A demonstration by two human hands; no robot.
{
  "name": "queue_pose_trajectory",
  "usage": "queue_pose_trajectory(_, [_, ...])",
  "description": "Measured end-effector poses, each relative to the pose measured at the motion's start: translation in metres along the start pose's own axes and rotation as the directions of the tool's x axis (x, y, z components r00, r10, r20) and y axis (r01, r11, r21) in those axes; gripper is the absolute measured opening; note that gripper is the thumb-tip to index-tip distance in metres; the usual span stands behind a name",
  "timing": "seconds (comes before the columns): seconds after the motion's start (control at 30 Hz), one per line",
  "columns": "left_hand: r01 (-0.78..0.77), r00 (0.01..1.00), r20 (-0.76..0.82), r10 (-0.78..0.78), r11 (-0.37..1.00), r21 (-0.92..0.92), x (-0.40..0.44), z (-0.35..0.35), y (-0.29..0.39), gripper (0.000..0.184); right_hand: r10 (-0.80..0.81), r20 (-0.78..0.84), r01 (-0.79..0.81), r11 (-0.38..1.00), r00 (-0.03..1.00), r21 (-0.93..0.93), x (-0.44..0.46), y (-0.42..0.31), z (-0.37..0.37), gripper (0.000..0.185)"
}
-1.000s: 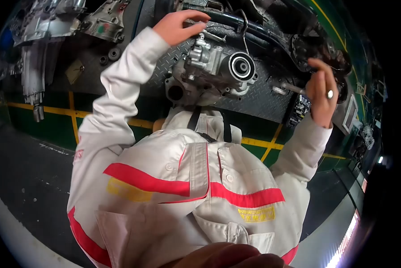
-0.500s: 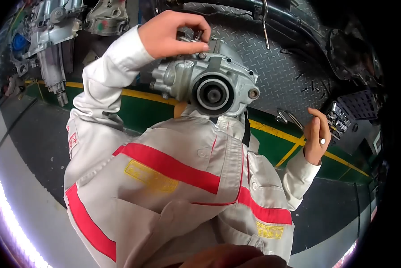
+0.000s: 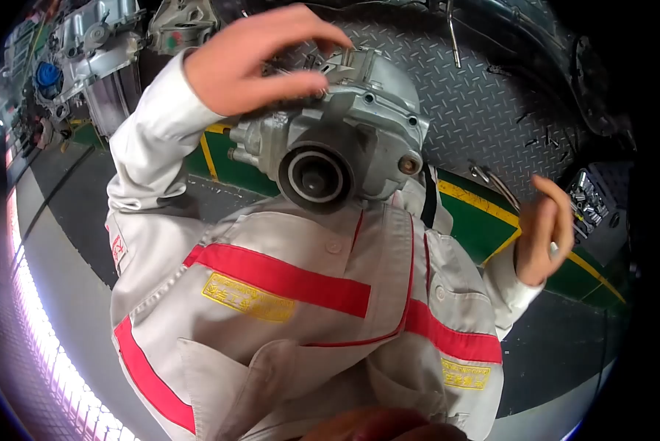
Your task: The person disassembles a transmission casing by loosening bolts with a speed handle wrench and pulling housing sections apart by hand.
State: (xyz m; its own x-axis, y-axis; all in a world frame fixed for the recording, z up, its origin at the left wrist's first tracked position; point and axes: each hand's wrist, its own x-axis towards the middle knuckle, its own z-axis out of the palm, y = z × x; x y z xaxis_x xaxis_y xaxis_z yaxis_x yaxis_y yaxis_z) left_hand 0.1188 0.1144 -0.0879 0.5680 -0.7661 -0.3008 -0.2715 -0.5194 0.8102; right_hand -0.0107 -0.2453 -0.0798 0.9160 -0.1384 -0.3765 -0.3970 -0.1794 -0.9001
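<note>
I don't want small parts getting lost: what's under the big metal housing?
Ridged metal plate shows beyond the housing and probably runs beneath it. The housing covers whatever lies directly under it, so I can't tell whether small parts are there.

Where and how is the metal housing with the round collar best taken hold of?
Probably two-handed: one hand around the round collar from the wearer's side, since it juts toward them, the other cupping the domed back of the metal housing from the far right, where it bulges opposite.
</note>
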Motion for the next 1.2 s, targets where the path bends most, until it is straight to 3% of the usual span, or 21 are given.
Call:
queue_pose_trajectory(0.03, [-0.036,0.995,-0.087,0.04,0.998,0.05,-0.007,-0.004,0.003,0.034,-0.106,-0.077,0.112,0.99,0.991,0.081,-0.003,-0.01,-0.005,0.025])
queue_pose_trajectory(0.1, [0.095,0.912,-0.382,-0.149,0.983,-0.156,-0.028,0.002,0.02,0.029,-0.327,-0.114,0.346,0.882,0.938,0.321,-0.008,-0.029,-0.024,0.028])
queue_pose_trajectory(0.13, [0.065,0.841,-0.514,-0.17,0.974,-0.216,-0.045,0.006,0.023,0.026,-0.476,0.09,0.418,0.835,0.875,0.358,-0.003,-0.049,-0.039,0.026])
queue_pose_trajectory(0.2, [0.046,0.679,-0.702,-0.215,0.967,-0.251,-0.073,0.019,0.041,0.023,-0.684,0.255,0.562,0.716,0.684,0.414,0.002,-0.094,-0.053,0.023])
queue_pose_trajectory(0.27, [-0.021,0.48,-0.836,-0.266,0.949,-0.313,-0.1,0.047,0.048,0.019,-0.752,0.185,0.563,0.61,0.633,0.558,0.0,-0.13,-0.063,0.016])
queue_pose_trajectory(0.37, [-0.026,0.312,-0.875,-0.37,0.917,-0.397,-0.123,0.096,0.045,0.016,-0.736,0.093,0.526,0.56,0.67,0.64,0.013,-0.177,-0.087,0.02])
queue_pose_trajectory(0.4, [-0.062,0.257,-0.861,-0.439,0.882,-0.468,-0.131,0.111,0.048,0.015,-0.785,0.409,0.473,0.611,0.465,0.634,0.036,-0.208,-0.065,0.015])
queue_pose_trajectory(0.43, [-0.107,0.203,-0.834,-0.512,0.835,-0.539,-0.137,0.127,0.051,0.015,-0.755,0.524,0.442,0.656,0.395,0.612,0.04,-0.227,-0.048,0.017])
queue_pose_trajectory(0.57, [-0.19,0.16,-0.752,-0.64,0.727,-0.66,-0.153,0.185,0.036,0.014,-0.607,0.739,0.413,0.777,0.293,0.475,0.047,-0.267,0.006,0.03])
queue_pose_trajectory(0.6, [-0.236,0.163,-0.727,-0.667,0.69,-0.685,-0.154,0.195,0.032,0.013,-0.564,0.787,0.4,0.8,0.249,0.447,0.049,-0.273,0.018,0.031])
queue_pose_trajectory(0.7, [-0.311,0.169,-0.687,-0.707,0.623,-0.718,-0.148,0.207,0.013,0.013,-0.577,0.751,0.223,0.817,0.321,0.532,0.043,-0.266,0.053,0.032])
queue_pose_trajectory(0.77, [-0.343,0.191,-0.756,-0.627,0.679,-0.649,-0.141,0.185,-0.004,0.013,-0.561,0.769,0.241,0.828,0.307,0.507,0.041,-0.267,0.06,0.027])
queue_pose_trajectory(0.83, [-0.303,0.31,-0.877,-0.366,0.837,-0.456,-0.117,0.134,-0.019,0.016,-0.545,0.779,0.248,0.838,0.311,0.487,0.037,-0.268,0.069,0.026])
queue_pose_trajectory(0.87, [-0.203,0.413,-0.899,-0.146,0.947,-0.248,-0.102,0.105,-0.027,0.019,-0.535,0.784,0.25,0.844,0.316,0.475,0.036,-0.269,0.072,0.025])
queue_pose_trajectory(0.9, [-0.131,0.525,-0.849,0.065,0.991,-0.005,-0.083,0.082,-0.038,0.023,-0.526,0.787,0.254,0.849,0.322,0.464,0.034,-0.27,0.075,0.025])
queue_pose_trajectory(0.97, [-0.206,0.683,-0.686,0.249,0.968,0.146,-0.032,0.063,-0.06,0.031,-0.514,0.79,0.253,0.856,0.333,0.451,0.038,-0.268,0.073,0.024])
queue_pose_trajectory(1.0, [-0.231,0.85,-0.478,0.223,0.972,0.042,-0.013,0.052,-0.072,0.03,-0.507,0.792,0.25,0.861,0.34,0.444,0.037,-0.269,0.075,0.023])
queue_pose_trajectory(1.03, [-0.225,0.951,-0.23,0.205,0.972,-0.066,0.0,0.042,-0.077,0.029,-0.501,0.795,0.251,0.864,0.344,0.436,0.038,-0.269,0.075,0.023])
queue_pose_trajectory(1.1, [-0.037,0.996,0.068,0.056,0.968,-0.248,0.025,0.036,-0.084,0.031,-0.488,0.796,0.244,0.872,0.357,0.426,0.04,-0.268,0.075,0.022])
queue_pose_trajectory(1.2, [-0.039,0.98,0.177,0.086,0.967,-0.252,0.045,0.037,-0.087,0.031,-0.482,0.796,0.235,0.876,0.366,0.422,0.048,-0.262,0.07,0.02])
